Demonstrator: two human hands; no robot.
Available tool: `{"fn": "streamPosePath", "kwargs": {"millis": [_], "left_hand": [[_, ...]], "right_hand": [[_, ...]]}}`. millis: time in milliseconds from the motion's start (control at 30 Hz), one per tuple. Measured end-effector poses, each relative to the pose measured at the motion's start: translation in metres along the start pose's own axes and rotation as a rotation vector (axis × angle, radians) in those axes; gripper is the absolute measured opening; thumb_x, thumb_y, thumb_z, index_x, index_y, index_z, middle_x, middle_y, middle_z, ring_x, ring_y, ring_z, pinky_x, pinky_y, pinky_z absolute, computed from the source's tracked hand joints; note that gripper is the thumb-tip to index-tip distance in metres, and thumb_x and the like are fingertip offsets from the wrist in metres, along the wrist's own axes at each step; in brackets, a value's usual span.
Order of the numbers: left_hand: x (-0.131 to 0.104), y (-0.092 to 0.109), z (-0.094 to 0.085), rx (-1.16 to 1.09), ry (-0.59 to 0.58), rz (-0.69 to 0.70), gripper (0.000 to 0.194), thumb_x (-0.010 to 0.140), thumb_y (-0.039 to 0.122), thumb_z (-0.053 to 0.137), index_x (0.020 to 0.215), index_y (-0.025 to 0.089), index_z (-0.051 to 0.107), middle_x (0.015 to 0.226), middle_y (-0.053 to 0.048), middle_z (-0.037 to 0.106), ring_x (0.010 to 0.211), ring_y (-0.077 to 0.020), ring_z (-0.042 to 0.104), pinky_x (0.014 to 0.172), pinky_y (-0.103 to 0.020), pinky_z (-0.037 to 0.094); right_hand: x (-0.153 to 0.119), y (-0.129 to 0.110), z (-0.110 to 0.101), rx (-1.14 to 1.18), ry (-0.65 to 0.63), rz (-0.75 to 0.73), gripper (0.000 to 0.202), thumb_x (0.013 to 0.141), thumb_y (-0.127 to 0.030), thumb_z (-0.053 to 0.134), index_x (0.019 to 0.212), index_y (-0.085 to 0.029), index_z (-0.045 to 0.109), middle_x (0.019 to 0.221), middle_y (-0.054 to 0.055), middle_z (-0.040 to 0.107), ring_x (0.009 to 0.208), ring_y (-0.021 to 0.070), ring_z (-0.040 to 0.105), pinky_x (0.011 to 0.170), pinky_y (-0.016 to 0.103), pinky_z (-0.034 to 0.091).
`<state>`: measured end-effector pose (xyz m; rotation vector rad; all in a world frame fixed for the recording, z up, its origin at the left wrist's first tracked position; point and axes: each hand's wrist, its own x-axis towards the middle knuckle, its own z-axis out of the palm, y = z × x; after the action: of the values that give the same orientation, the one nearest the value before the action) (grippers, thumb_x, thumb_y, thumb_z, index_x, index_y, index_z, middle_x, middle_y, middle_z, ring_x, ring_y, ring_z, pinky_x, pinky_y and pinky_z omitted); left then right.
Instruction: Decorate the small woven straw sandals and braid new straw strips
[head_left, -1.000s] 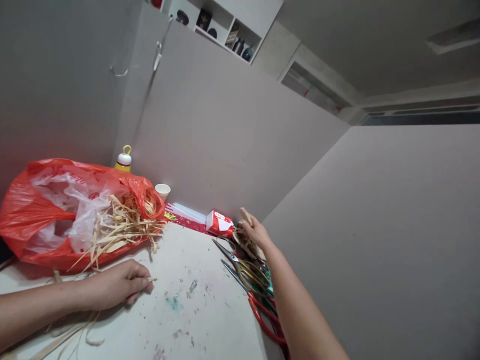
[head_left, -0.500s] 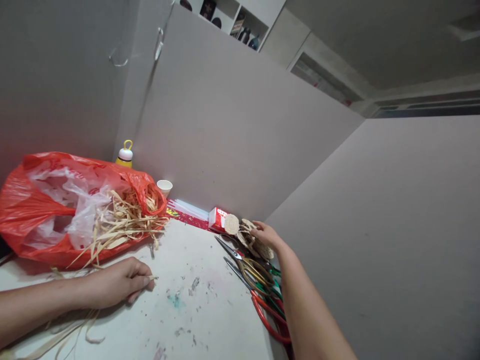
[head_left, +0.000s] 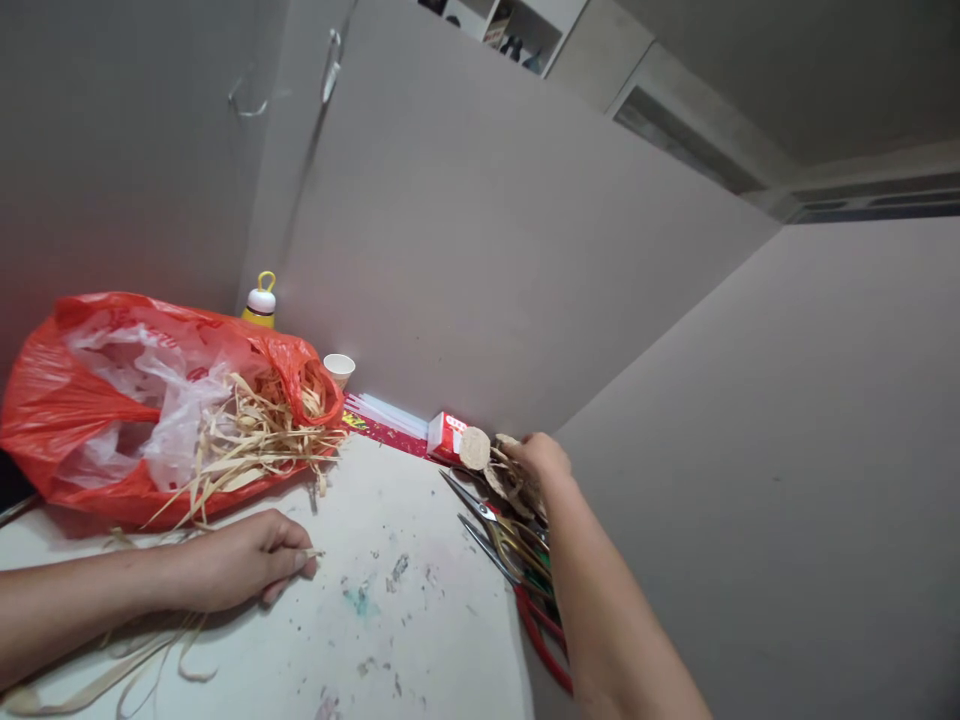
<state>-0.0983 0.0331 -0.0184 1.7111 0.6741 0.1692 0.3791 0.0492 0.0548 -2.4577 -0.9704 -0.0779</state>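
My left hand (head_left: 251, 562) rests on the white table with its fingers closed in a pinch. The pale tip of a straw strip (head_left: 318, 553) sticks out from between them. Long loose straw strips (head_left: 191, 650) lie under and in front of that forearm. At the table's far right my right hand (head_left: 541, 458) reaches into a pile of woven straw pieces (head_left: 508, 487). Its fingers are mostly hidden behind the hand, so I cannot see whether it grips one. A round tan disc (head_left: 474, 448) stands just left of the pile.
A red plastic bag (head_left: 97, 400) with straw spilling out sits at the left. Behind it are a yellow bottle (head_left: 260, 302) and a white cup (head_left: 340, 370). White sticks (head_left: 390, 415) and a red-and-white box (head_left: 444, 438) line the wall. Brass-handled scissors (head_left: 510, 545) and red-handled scissors (head_left: 541, 640) lie at the right edge.
The view has shifted slightly. My right hand has turned and moved a little further over the woven pieces, hiding its fingers more. My left hand keeps its pinch in the same place.
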Motion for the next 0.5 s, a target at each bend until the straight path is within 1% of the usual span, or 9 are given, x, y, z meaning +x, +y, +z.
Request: {"fn": "streamPosePath", "kwargs": {"millis": [100, 200, 300, 367, 433, 500], "left_hand": [[0.0, -0.001, 0.0, 0.001, -0.006, -0.002, 0.049, 0.084, 0.06, 0.045, 0.091, 0.014, 0.06, 0.054, 0.005, 0.047, 0.054, -0.0107, 0.04, 0.057, -0.022, 0.033], [0.0, -0.003, 0.0, 0.012, -0.014, 0.008, 0.05, 0.084, 0.06, 0.044, 0.092, 0.014, 0.06, 0.055, 0.005, 0.048, 0.054, -0.0109, 0.04, 0.057, -0.023, 0.034], [0.0, 0.0, -0.001, 0.026, -0.006, 0.012, 0.053, 0.083, 0.063, 0.043, 0.092, 0.013, 0.06, 0.056, 0.004, 0.048, 0.055, -0.0112, 0.04, 0.059, -0.024, 0.034], [-0.001, 0.002, 0.0, 0.032, -0.002, 0.003, 0.056, 0.082, 0.065, 0.043, 0.092, 0.013, 0.059, 0.056, 0.004, 0.047, 0.056, -0.0114, 0.04, 0.059, -0.024, 0.034], [-0.002, 0.005, 0.0, 0.038, 0.003, -0.007, 0.059, 0.08, 0.068, 0.043, 0.092, 0.013, 0.059, 0.056, 0.004, 0.047, 0.056, -0.0117, 0.04, 0.059, -0.024, 0.034], [-0.003, 0.008, 0.0, 0.041, 0.005, -0.007, 0.06, 0.078, 0.069, 0.043, 0.091, 0.013, 0.059, 0.055, 0.004, 0.047, 0.055, -0.0118, 0.039, 0.059, -0.024, 0.034]], "right_hand": [[-0.006, 0.002, -0.012, 0.307, -0.005, 0.126, 0.03, 0.091, -0.032, 0.055, 0.118, -0.018, 0.056, 0.121, 0.009, 0.057, 0.101, 0.021, 0.06, 0.084, 0.042, 0.051], [-0.02, 0.005, -0.027, 0.667, -0.023, 0.176, 0.033, 0.091, -0.034, 0.056, 0.119, -0.016, 0.055, 0.116, 0.008, 0.059, 0.096, 0.0206, 0.062, 0.081, 0.041, 0.053], [-0.04, 0.007, -0.04, 1.008, -0.099, 0.149, 0.033, 0.093, -0.039, 0.042, 0.11, -0.016, 0.059, 0.103, 0.008, 0.066, 0.09, 0.02, 0.065, 0.074, 0.037, 0.055], [-0.056, 0.007, -0.046, 1.177, -0.161, 0.112, 0.037, 0.09, -0.038, 0.033, 0.103, -0.017, 0.061, 0.097, 0.009, 0.069, 0.09, 0.0208, 0.067, 0.071, 0.035, 0.056], [-0.073, 0.004, -0.048, 1.288, -0.222, 0.078, 0.038, 0.085, -0.038, 0.032, 0.1, -0.019, 0.062, 0.098, 0.009, 0.071, 0.092, 0.0215, 0.067, 0.072, 0.035, 0.055], [-0.09, 0.0, -0.047, 1.347, -0.293, 0.057, 0.037, 0.082, -0.039, 0.036, 0.101, -0.019, 0.062, 0.101, 0.01, 0.071, 0.094, 0.0233, 0.067, 0.075, 0.038, 0.055]]}}
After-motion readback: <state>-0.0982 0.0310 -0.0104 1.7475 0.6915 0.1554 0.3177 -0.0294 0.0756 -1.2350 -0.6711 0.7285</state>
